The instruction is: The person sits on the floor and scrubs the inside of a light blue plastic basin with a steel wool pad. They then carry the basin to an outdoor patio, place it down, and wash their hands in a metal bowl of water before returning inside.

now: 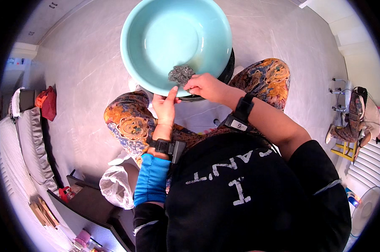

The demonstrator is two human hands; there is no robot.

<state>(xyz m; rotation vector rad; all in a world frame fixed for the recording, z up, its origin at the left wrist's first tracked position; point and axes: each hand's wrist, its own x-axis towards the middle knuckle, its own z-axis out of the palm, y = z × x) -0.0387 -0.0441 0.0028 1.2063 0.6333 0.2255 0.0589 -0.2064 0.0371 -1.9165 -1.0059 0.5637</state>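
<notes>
A light turquoise plastic basin (164,37) stands before me, between my knees. Against its near inner wall lies a dark grey, matted clump (181,74) of fine strands or flakes, whose material I cannot tell. My right hand (205,86) reaches over the near rim, thumb and fingertips pinched on a small dark bit at the clump's lower right edge. The near left rim is held by my left hand (165,105), its thumb laid over the edge and pointing at the clump. A faint yellowish patch (200,60) shows on the basin's inner wall.
Beneath the basin is a black rounded container (229,67). A lined bin (116,187) and a dark low table (89,204) are behind at left, near a sofa (35,141). At far right another person (353,119) sits near a yellow stool (346,150).
</notes>
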